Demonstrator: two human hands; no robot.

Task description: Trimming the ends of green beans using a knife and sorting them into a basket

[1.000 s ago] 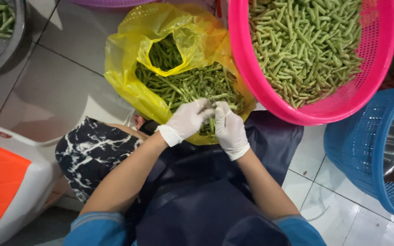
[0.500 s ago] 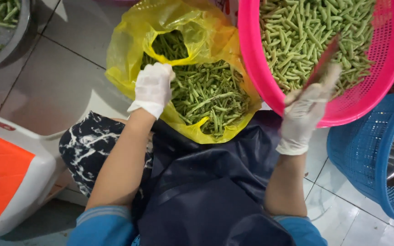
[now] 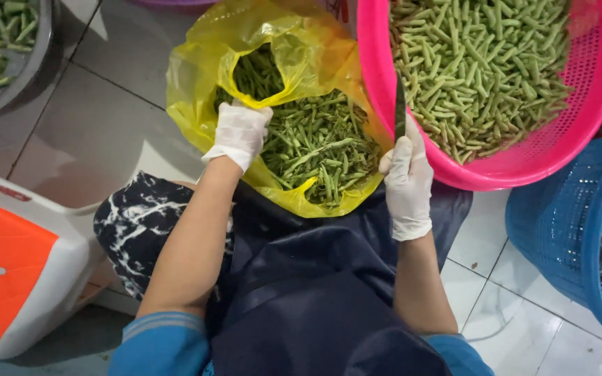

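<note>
The scene is brightly and evenly lit by soft, diffuse light with no single strong source to be made out. Shadows are faint: only a soft dark patch under the yellow plastic bag point(image 3: 294, 104) toward seven o'clock and dimness over the dark apron point(image 3: 315, 292) at six o'clock. The glossy floor tiles point(image 3: 99, 132) at nine o'clock carry pale, milky reflections, and the metal bowl point(image 3: 8, 56) at ten o'clock shows a dull sheen. Focus is sharp at the centre; the pink basket point(image 3: 496, 167) at one o'clock is vividly saturated. Straight tile lines bend slightly toward the edges, and the sleeves at six o'clock look soft.
</note>
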